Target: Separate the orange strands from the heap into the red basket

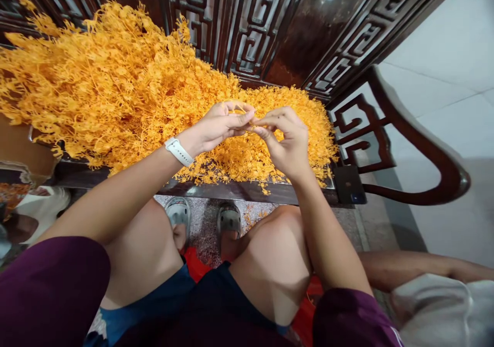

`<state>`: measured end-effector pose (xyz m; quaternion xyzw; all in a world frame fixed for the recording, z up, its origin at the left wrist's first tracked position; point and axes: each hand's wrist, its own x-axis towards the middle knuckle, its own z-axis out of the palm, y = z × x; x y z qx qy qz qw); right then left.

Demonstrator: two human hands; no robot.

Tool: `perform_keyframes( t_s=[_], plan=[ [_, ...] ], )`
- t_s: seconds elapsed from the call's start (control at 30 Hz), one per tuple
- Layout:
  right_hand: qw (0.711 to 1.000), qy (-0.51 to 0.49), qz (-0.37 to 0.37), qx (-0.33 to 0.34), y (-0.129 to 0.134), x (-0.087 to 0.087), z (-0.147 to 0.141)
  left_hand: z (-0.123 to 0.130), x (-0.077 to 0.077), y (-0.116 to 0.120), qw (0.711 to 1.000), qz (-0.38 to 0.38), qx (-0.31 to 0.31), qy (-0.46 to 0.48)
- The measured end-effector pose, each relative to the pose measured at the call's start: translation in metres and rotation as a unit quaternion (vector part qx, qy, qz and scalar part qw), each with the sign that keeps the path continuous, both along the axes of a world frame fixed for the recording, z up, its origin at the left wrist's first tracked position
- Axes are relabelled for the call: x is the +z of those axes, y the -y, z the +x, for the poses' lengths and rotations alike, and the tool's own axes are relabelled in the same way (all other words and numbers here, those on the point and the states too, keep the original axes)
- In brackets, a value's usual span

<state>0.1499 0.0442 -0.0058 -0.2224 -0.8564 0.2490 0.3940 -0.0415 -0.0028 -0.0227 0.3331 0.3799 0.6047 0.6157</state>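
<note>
A large heap of orange artificial flower sprigs (116,79) covers most of the seat in front of me. Over the heap's near side, my left hand (226,125) and my right hand (288,139) meet with their fingertips almost touching. Both are closed in a pinch on a small orange flower piece (252,127), mostly hidden by the fingers. A thin orange strand shows by my left fingers. A white watch strap (179,151) circles my left wrist.
The dark carved wooden bench (231,190) has a tall back and a curved armrest (436,146) at right. A dark phone (349,184) lies at its right end. A cardboard box (23,144) stands at left. Another person's leg (409,266) shows at lower right.
</note>
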Motion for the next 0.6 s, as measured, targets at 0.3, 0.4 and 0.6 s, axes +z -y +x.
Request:
perform_keyframes(
  t_s=[0.3,0.4,0.6],
  plan=[
    [0.874,0.129,-0.26,0.39,0.04,0.028,-0.007,-0.027,-0.003,-0.017,0.996,-0.022,0.084,-0.02],
    [0.759,0.195,-0.348,0.514,0.051,0.039,-0.006,-0.061,-0.009,-0.028,0.991,-0.014,0.131,-0.001],
    [0.876,-0.19,-0.426,0.122,0.004,0.024,0.012,-0.067,-0.004,-0.018,0.996,-0.013,0.06,0.072]
  ],
)
